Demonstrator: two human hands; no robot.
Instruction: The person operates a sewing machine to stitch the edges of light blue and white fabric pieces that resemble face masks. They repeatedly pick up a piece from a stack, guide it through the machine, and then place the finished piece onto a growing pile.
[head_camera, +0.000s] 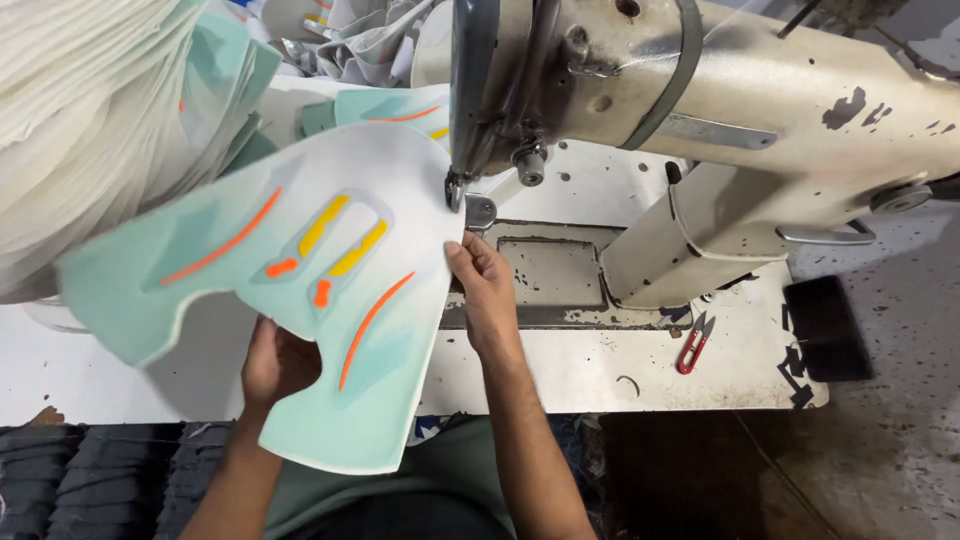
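Holding the curved shoe panel (300, 290), a white and mint piece with orange and yellow stripes, both hands keep it just in front of the presser foot (456, 190) of the sewing machine (700, 120). The right hand (485, 290) is the nearer one to the foot: its fingers pinch the right edge of the panel, directly below the foot and almost touching it. The left hand (278, 362) is farther from the foot, to the lower left, and is partly hidden under the panel; its fingers seem closed on the inner curve. The long axis of the panel runs from the foot down and to the left, so most of the piece hangs away from the needle. Red thread snips (692, 345) lie well to the right of the foot, untouched.
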